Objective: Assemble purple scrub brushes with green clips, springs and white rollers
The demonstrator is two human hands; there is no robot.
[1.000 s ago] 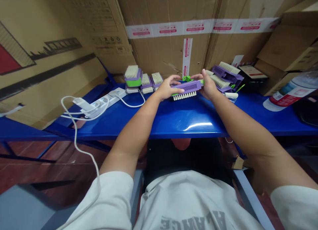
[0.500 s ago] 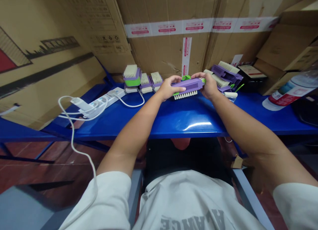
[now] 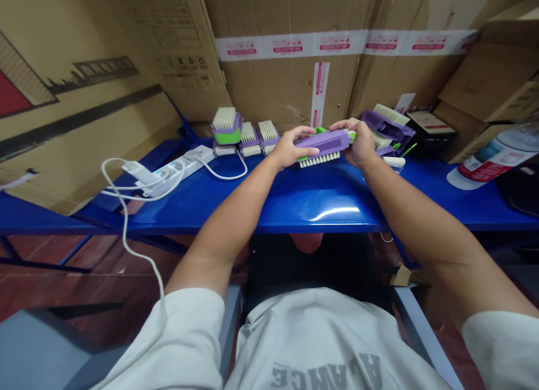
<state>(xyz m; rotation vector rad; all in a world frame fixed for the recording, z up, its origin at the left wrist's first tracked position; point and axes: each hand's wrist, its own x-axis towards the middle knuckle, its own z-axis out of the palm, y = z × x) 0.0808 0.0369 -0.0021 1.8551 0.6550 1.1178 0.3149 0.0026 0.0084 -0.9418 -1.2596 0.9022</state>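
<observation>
One purple brush point(image 3: 323, 144), left hand point(image 3: 291, 147), right hand point(image 3: 360, 145)

A scrubbing brush point(image 3: 323, 145) sits just above the centre of the frame, tilted with its right end higher. Its slotted purple plate faces up and toward the viewer, green shows at the ends, and cream bristles point(image 3: 318, 161) point downward. The left hand point(image 3: 292, 147) wraps the lower end, the right hand point(image 3: 360, 144) the upper end.

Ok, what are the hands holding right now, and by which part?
The left hand and right hand hold one purple scrub brush, gripping its two ends, with the bristles along the edge nearest the person left uncovered.
</observation>
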